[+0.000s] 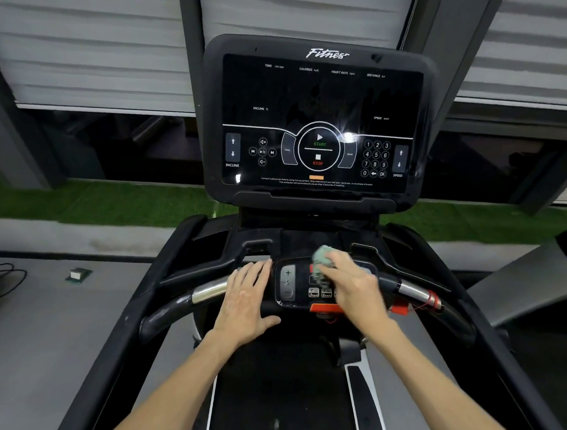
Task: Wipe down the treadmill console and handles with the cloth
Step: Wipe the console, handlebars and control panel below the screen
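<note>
Panel (287, 282) is being wiped w/ cloth (322, 257), gripped by R hand (351, 283) at 1 o'clock. L hand (246, 292) is being rested flat, unclenched, on bar (210, 289) at 9. Next, prob.: screen (316, 121) at 12, reach-up needed.

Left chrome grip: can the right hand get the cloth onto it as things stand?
Probably not cleanly. The left hand lies flat between the left chrome grip and the small button panel, where the right hand holds the cloth.
</note>
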`<state>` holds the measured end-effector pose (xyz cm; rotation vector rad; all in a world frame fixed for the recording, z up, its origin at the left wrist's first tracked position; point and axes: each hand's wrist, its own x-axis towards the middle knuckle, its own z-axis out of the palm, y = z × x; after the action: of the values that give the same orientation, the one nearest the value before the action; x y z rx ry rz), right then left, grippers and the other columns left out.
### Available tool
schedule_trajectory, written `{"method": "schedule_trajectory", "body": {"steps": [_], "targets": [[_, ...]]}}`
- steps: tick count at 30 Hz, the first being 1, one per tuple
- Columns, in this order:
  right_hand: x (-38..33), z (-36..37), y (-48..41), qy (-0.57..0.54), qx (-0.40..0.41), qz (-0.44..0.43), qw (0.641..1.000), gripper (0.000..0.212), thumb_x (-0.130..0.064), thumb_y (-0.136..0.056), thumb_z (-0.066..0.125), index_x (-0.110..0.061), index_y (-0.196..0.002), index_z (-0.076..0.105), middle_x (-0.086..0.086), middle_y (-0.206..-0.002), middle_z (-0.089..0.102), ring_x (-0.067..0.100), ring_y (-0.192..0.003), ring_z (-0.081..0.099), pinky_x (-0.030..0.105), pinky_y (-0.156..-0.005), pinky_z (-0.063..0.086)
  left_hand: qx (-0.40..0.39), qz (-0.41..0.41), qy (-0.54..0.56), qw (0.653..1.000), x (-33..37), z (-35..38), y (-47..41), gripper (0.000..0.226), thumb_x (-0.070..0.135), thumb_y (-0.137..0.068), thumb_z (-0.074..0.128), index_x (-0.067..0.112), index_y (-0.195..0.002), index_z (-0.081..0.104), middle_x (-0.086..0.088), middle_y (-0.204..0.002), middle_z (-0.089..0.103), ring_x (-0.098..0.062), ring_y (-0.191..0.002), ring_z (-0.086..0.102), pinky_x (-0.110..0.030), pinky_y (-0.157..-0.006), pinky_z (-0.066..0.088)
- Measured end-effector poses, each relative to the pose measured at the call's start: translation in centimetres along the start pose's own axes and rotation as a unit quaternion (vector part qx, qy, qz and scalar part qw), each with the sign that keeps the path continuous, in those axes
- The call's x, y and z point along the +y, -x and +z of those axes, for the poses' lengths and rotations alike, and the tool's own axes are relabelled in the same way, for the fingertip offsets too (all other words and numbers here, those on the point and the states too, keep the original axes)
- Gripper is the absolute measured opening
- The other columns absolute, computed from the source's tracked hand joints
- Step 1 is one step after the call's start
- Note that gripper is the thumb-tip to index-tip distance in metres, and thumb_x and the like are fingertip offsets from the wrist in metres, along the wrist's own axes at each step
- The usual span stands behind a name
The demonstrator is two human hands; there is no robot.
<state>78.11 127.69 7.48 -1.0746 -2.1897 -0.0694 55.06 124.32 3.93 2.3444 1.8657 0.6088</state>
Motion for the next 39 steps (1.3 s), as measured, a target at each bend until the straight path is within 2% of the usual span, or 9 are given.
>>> {"method": "schedule_trajectory", "body": {"steps": [3, 9, 11, 16, 20, 23, 28, 34, 39], "targets": [[2.8, -2.7, 2.6, 0.063, 0.018, 0.039, 0.997, 0.039, 0.024, -0.07, 0.064, 0.0, -0.1, 0.072, 0.01, -0.122, 0.064, 0.02, -0.112, 0.061, 0.012, -0.102, 0.04, -0.003, -0.005, -0.015, 1.0, 0.3, 0.0, 0.0, 0.116, 0.054, -0.076, 0.075, 0.015, -0.156, 0.002, -0.003, -0.16, 0.018, -0.023, -0.149, 0.012, -0.033, -0.117, -0.01], [1.1, -1.4, 2.9, 0.078, 0.035, 0.052, 0.995, 0.042, 0.027, -0.066, 0.064, -0.001, -0.096, 0.073, 0.01, -0.112, 0.066, 0.021, -0.103, 0.065, 0.01, -0.102, 0.038, 0.007, -0.007, -0.022, 1.0, 0.4, 0.3, 0.0, 0.119, 0.055, -0.073, 0.077, 0.014, -0.156, 0.003, -0.005, -0.16, 0.022, -0.025, -0.149, 0.015, -0.036, -0.117, -0.008], [-1.7, 0.8, 1.7, 0.044, 0.017, 0.008, 0.999, 0.046, 0.029, -0.062, 0.061, 0.0, -0.094, 0.073, 0.014, -0.11, 0.068, 0.028, -0.105, 0.065, 0.014, -0.107, 0.035, 0.008, -0.005, -0.021, 1.0, 0.4, 0.2, 0.0, 0.118, 0.054, -0.073, 0.077, 0.015, -0.156, 0.004, -0.004, -0.16, 0.022, -0.024, -0.149, 0.015, -0.035, -0.117, -0.007], [-6.7, 3.8, -0.9, -0.061, -0.059, -0.04, 0.996, 0.042, 0.017, -0.072, 0.066, -0.004, -0.108, 0.07, 0.009, -0.121, 0.062, 0.022, -0.117, 0.058, 0.029, -0.096, 0.05, -0.005, 0.0, -0.016, 1.0, 0.1, 0.1, -0.1, 0.115, 0.052, -0.075, 0.076, 0.017, -0.156, 0.003, -0.002, -0.16, 0.019, -0.021, -0.148, 0.012, -0.034, -0.118, -0.007], [-4.7, 2.8, 1.2, -0.039, -0.1, -0.082, 0.991, 0.036, 0.015, -0.077, 0.063, -0.004, -0.108, 0.069, 0.006, -0.122, 0.061, 0.021, -0.125, 0.052, 0.031, -0.09, 0.054, -0.001, 0.003, -0.014, 1.0, 0.1, 0.1, 0.0, 0.116, 0.05, -0.073, 0.078, 0.016, -0.156, 0.004, -0.004, -0.159, 0.021, -0.023, -0.148, 0.014, -0.035, -0.118, -0.006], [-2.0, 1.5, 4.0, -0.035, -0.063, -0.044, 0.996, 0.036, 0.017, -0.076, 0.065, -0.005, -0.103, 0.071, 0.004, -0.121, 0.064, 0.02, -0.125, 0.053, 0.031, -0.092, 0.053, -0.003, -0.002, -0.025, 1.0, 0.2, 0.1, 0.0, 0.117, 0.053, -0.074, 0.077, 0.016, -0.156, 0.002, -0.003, -0.16, 0.018, -0.023, -0.149, 0.012, -0.036, -0.12, -0.004], [-1.6, 0.3, 5.4, 0.02, -0.022, 0.011, 0.999, 0.045, 0.021, -0.061, 0.076, -0.005, -0.099, 0.075, 0.009, -0.115, 0.068, 0.023, -0.114, 0.061, 0.018, -0.107, 0.037, -0.006, -0.006, -0.033, 0.999, 0.4, 0.1, -0.2, 0.119, 0.055, -0.073, 0.077, 0.014, -0.157, 0.003, -0.003, -0.159, 0.02, -0.024, -0.148, 0.014, -0.04, -0.121, 0.0], [-6.8, 3.9, 2.2, -0.015, -0.083, -0.074, 0.994, 0.039, 0.015, -0.072, 0.065, -0.003, -0.106, 0.069, 0.009, -0.122, 0.063, 0.028, -0.126, 0.051, 0.036, -0.102, 0.047, 0.0, 0.008, -0.018, 1.0, -0.2, 0.6, -0.2, 0.112, 0.047, -0.072, 0.078, 0.012, -0.156, 0.011, -0.006, -0.157, 0.027, -0.026, -0.147, 0.021, -0.043, -0.122, 0.008], [-5.9, 3.5, 2.8, 0.008, -0.107, -0.099, 0.989, 0.044, 0.011, -0.075, 0.067, -0.006, -0.115, 0.067, 0.005, -0.13, 0.06, 0.024, -0.132, 0.046, 0.033, -0.103, 0.047, -0.004, 0.013, -0.022, 1.0, -0.6, 0.7, -0.2, 0.111, 0.042, -0.072, 0.079, 0.012, -0.156, 0.012, -0.006, -0.157, 0.028, -0.026, -0.146, 0.021, -0.043, -0.123, 0.011]]}}
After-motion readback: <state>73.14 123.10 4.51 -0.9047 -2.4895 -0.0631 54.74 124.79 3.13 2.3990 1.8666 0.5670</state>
